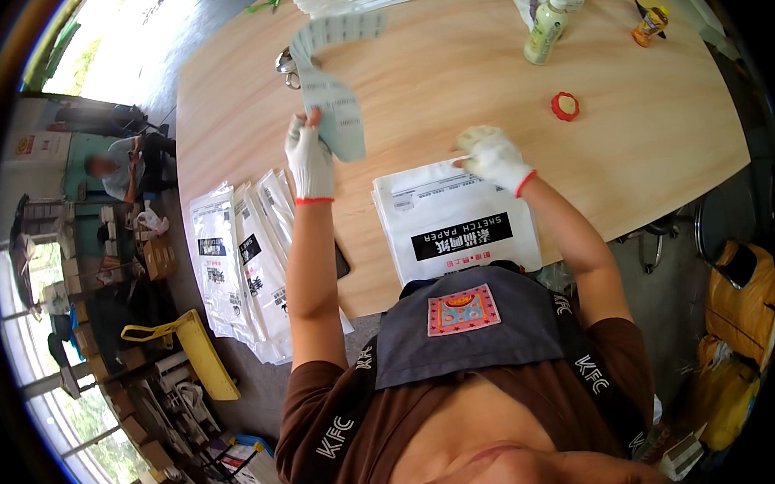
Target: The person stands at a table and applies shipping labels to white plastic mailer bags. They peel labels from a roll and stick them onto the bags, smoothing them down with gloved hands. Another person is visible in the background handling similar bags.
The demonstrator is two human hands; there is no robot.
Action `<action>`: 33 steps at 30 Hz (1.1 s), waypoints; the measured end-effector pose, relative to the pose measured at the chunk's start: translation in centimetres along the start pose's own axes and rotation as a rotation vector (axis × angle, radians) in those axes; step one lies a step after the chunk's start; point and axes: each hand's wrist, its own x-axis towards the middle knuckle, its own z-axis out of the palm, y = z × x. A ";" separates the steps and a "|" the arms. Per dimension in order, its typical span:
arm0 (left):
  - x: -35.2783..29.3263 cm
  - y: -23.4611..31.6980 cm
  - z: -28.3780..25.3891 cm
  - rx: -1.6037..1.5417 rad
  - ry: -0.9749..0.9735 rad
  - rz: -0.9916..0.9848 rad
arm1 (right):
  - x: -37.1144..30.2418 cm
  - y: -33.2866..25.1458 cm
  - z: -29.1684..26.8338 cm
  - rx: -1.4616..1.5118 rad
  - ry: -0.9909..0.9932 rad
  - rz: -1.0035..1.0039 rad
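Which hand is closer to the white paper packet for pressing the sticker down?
Probably the right hand. It already rests on the top edge of the white packet, pinching something small. The left hand is raised, holding the long label strip above the wooden table.

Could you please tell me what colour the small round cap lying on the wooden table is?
The cap is red, seen best in the head view.
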 end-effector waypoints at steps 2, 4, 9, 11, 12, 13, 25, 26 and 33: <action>-2.2 -1.8 -1.5 -0.054 0.066 -0.138 | 2.4 -2.3 1.8 -0.076 -0.151 0.002; -4.2 -5.1 -6.3 -0.120 0.112 -0.220 | 4.3 -4.0 3.1 -0.173 -0.320 0.039; -10.2 -4.4 -8.9 -0.248 0.292 -0.320 | 6.3 -3.8 2.8 -0.020 -0.418 0.135; -11.7 -4.5 -11.4 -0.237 0.297 -0.300 | 5.8 -3.4 3.3 -0.047 -0.305 -0.012; -12.3 -4.4 -12.4 -0.232 0.303 -0.291 | 5.4 -3.5 3.3 -0.057 -0.253 -0.086; -12.8 -4.6 -13.2 -0.229 0.320 -0.253 | 4.9 -3.8 3.0 -0.086 -0.171 -0.153; -13.9 -4.1 -13.1 -0.167 0.199 -0.473 | 1.3 -6.4 0.8 -0.045 0.242 -0.395; -13.8 -4.5 -13.6 -0.139 0.176 -0.472 | 0.9 -6.7 0.6 -0.057 0.281 -0.424; -13.8 -2.6 -10.4 -0.030 0.002 -0.562 | -4.7 -8.9 1.2 -0.102 0.022 -0.374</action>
